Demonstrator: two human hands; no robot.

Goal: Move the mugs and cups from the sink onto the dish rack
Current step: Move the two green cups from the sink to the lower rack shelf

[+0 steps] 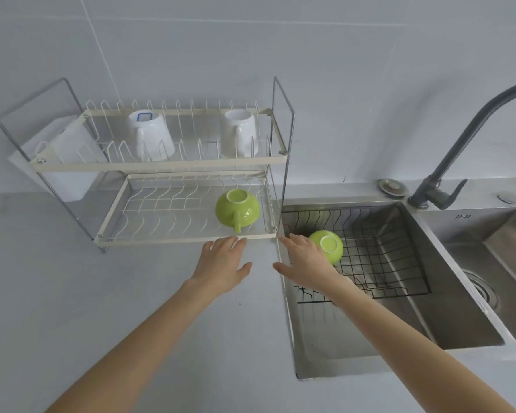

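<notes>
A green cup (329, 245) lies on its side in the black wire basket (393, 263) inside the sink (355, 332). My right hand (306, 262) is spread open right beside that cup, fingers touching or nearly touching its left side. My left hand (224, 265) hovers open over the counter, just in front of the dish rack (188, 238). A second green cup (237, 208) stands upside down on the rack's lower shelf, handle toward me. Two white mugs (152, 137) (240, 137) stand upside down on the upper shelf.
A dark faucet (459, 138) rises behind the sink, with a second basin (504, 263) to the right. A white plastic holder (69, 156) hangs on the rack's left end. The grey counter (102, 293) stretches left of the sink.
</notes>
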